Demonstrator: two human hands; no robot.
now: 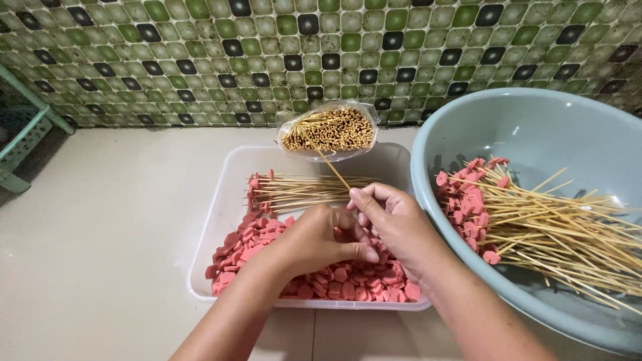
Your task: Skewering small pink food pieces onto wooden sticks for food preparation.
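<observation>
The left hand point(321, 241) and right hand point(394, 224) cover part of the pink slices point(334, 277) in the clear tray point(221, 200), and their fingertips hide what they pinch. The grey basin point(535, 127) is cut off at the right and near edges. The green rack point(27, 137) on the far left is cut by the edge.

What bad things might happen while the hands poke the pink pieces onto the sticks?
The thin bamboo skewer sits between the right hand and left hand, so its tip might prick a finger. The clear plastic bag of bamboo sticks leans on the edge of the white plastic tray and might tip. The soft pink sausage slices might split when pierced.
</observation>
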